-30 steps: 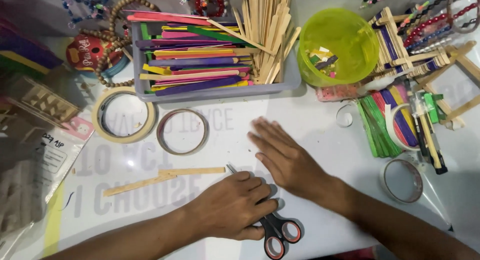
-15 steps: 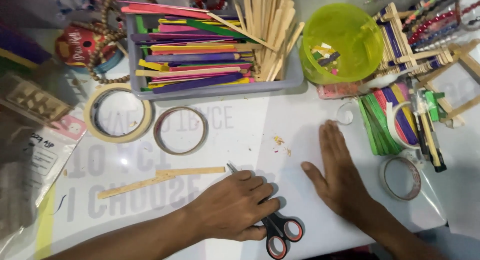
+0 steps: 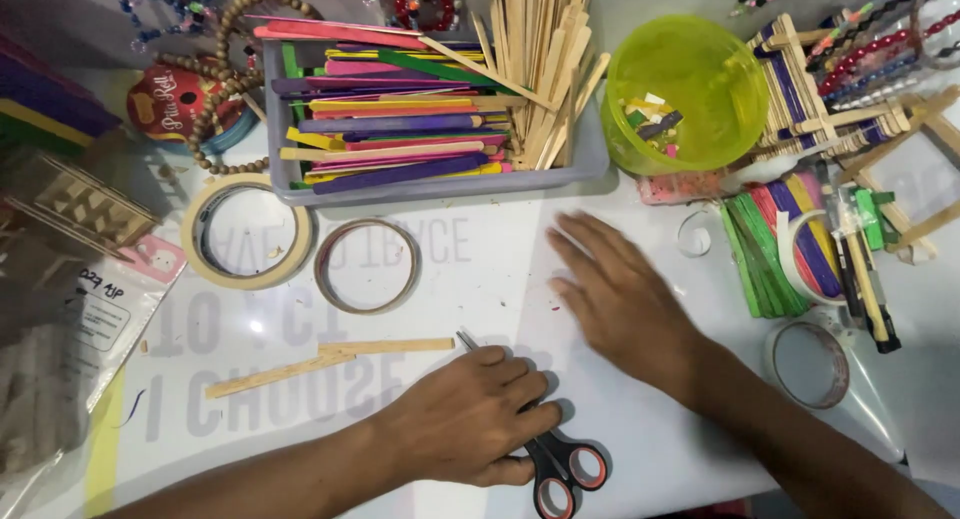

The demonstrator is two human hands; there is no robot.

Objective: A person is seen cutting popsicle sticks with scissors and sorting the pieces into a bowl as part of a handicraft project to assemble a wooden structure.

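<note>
1. Covering the black scissors with red-ringed handles (image 3: 558, 461), left hand (image 3: 465, 419) lay flat, grip unclear.
2. Right hand (image 3: 620, 299) lay spread, empty, just right of scissors.
3. Advisable: seat fingers in handles before lifting; plain wooden sticks (image 3: 330, 364) lay left.

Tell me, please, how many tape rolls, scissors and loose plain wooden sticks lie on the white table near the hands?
Tape rolls: 3
Scissors, under the left hand: 1
Plain wooden sticks: 2
Total: 6
</note>
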